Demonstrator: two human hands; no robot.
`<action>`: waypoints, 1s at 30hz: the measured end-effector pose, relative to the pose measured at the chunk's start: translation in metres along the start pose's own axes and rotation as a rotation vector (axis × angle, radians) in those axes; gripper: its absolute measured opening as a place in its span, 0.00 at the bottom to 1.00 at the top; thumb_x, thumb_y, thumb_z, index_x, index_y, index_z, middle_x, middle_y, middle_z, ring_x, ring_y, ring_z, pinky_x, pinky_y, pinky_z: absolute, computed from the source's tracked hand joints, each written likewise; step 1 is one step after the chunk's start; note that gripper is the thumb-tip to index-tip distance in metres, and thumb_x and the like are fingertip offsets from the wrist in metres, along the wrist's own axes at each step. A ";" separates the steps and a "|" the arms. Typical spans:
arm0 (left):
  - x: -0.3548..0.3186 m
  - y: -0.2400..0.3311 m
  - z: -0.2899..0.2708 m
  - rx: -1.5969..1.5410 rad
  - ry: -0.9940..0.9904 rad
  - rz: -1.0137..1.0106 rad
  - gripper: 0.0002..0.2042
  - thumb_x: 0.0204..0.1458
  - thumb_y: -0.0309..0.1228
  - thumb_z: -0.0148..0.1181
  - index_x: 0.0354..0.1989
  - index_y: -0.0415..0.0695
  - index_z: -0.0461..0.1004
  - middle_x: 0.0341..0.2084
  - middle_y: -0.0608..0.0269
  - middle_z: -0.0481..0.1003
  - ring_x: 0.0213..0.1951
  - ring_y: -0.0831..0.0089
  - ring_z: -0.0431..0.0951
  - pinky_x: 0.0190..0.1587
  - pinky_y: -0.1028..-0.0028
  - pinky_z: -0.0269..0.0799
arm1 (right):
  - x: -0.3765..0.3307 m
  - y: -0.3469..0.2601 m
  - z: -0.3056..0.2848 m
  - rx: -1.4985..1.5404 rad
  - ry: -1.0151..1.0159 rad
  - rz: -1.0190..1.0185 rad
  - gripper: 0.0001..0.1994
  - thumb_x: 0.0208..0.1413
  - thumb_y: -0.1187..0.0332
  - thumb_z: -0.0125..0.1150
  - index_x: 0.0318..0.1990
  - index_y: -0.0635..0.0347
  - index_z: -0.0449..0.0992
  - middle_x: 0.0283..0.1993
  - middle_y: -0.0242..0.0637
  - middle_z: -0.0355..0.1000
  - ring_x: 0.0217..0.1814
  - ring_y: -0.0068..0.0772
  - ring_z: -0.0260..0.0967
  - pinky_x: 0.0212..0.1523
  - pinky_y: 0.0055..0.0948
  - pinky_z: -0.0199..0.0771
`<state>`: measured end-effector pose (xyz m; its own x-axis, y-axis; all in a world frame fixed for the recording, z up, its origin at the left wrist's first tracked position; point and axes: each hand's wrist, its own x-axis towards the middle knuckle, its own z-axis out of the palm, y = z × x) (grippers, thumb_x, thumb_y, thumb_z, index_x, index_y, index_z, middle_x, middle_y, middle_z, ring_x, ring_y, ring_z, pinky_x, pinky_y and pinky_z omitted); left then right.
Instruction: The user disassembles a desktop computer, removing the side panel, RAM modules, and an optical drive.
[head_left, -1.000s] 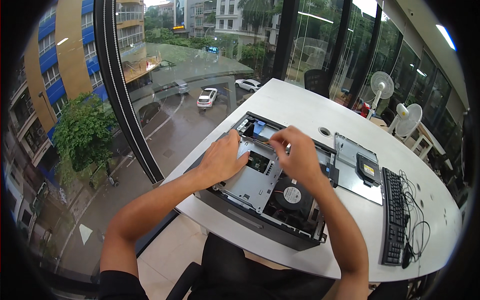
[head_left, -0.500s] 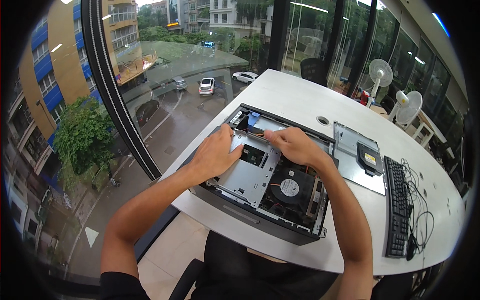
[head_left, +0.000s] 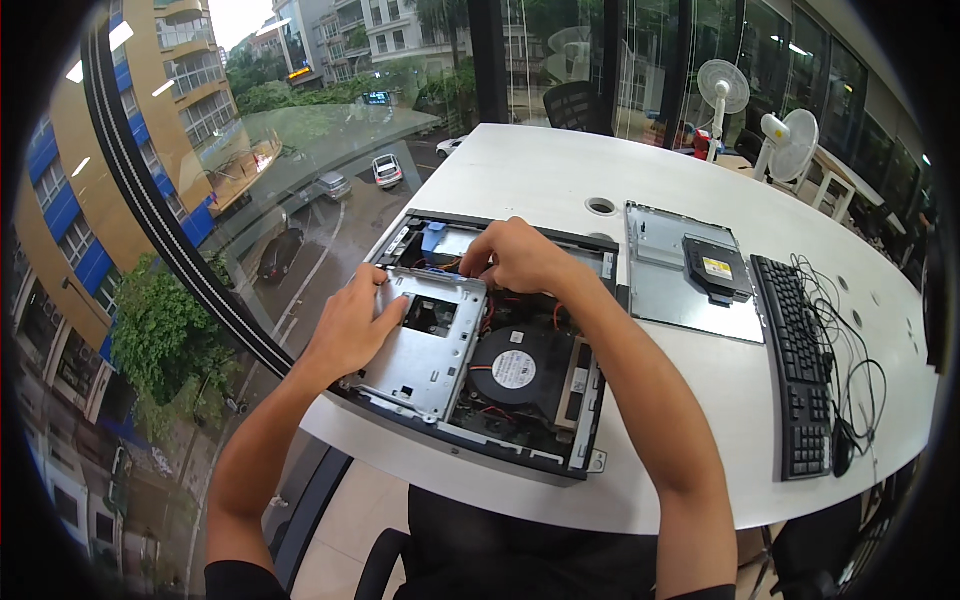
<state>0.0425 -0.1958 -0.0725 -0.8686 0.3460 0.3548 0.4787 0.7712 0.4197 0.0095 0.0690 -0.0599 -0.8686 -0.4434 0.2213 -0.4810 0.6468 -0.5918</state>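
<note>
An opened desktop computer case (head_left: 470, 445) lies flat on the white table in front of me. On its left side is a silver metal drive bracket (head_left: 420, 365) with a rectangular cutout. My left hand (head_left: 350, 325) grips the bracket's far left part, thumb across the top and fingers curled at the edge. Behind the bracket's far right corner, my right hand (head_left: 515, 258) reaches down with bent fingers close together; its fingertips and whatever they hold are hidden. A black round blower fan (head_left: 512, 370) sits right of the bracket, with thin coloured wires (head_left: 488, 318) nearby.
Right of the case, a metal side panel (head_left: 690, 310) lies on the table (head_left: 540, 165) with a black optical drive (head_left: 718, 268) on it. Farther right are a black keyboard (head_left: 795, 370), its tangled cable and a mouse (head_left: 843, 450). A window borders the left side.
My right hand has gone from holding the bracket's far right edge to reaching down behind it with bent fingers. The left hand stays on the bracket. The whole view has shifted.
</note>
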 end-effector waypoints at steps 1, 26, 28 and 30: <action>0.000 0.001 -0.001 0.006 -0.004 0.003 0.19 0.58 0.37 0.62 0.48 0.36 0.66 0.32 0.47 0.75 0.36 0.54 0.76 0.42 0.61 0.69 | 0.000 0.003 0.002 0.006 0.005 0.001 0.19 0.42 0.89 0.57 0.40 0.62 0.85 0.37 0.44 0.82 0.39 0.35 0.80 0.43 0.30 0.79; 0.002 0.007 -0.005 -0.071 0.006 -0.015 0.18 0.58 0.35 0.63 0.47 0.35 0.65 0.25 0.61 0.65 0.27 0.75 0.63 0.31 0.69 0.63 | -0.009 -0.001 0.005 -0.186 0.014 -0.079 0.18 0.40 0.77 0.68 0.44 0.63 0.82 0.39 0.46 0.80 0.43 0.45 0.78 0.48 0.37 0.76; 0.003 0.006 -0.005 -0.066 0.008 -0.018 0.19 0.58 0.34 0.64 0.47 0.34 0.65 0.28 0.59 0.70 0.27 0.76 0.69 0.31 0.71 0.66 | -0.012 0.002 0.003 -0.179 0.001 -0.085 0.21 0.41 0.77 0.67 0.47 0.61 0.81 0.41 0.45 0.78 0.44 0.44 0.76 0.48 0.35 0.75; 0.003 0.000 -0.003 -0.109 0.062 -0.003 0.19 0.58 0.34 0.64 0.48 0.34 0.65 0.31 0.57 0.72 0.28 0.75 0.73 0.32 0.72 0.69 | -0.013 0.005 0.001 -0.127 0.056 -0.156 0.22 0.42 0.77 0.66 0.50 0.60 0.80 0.42 0.44 0.76 0.44 0.43 0.74 0.48 0.34 0.75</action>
<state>0.0399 -0.1967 -0.0686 -0.8618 0.3079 0.4030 0.4905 0.7080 0.5081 0.0184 0.0778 -0.0664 -0.7857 -0.5114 0.3479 -0.6186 0.6475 -0.4451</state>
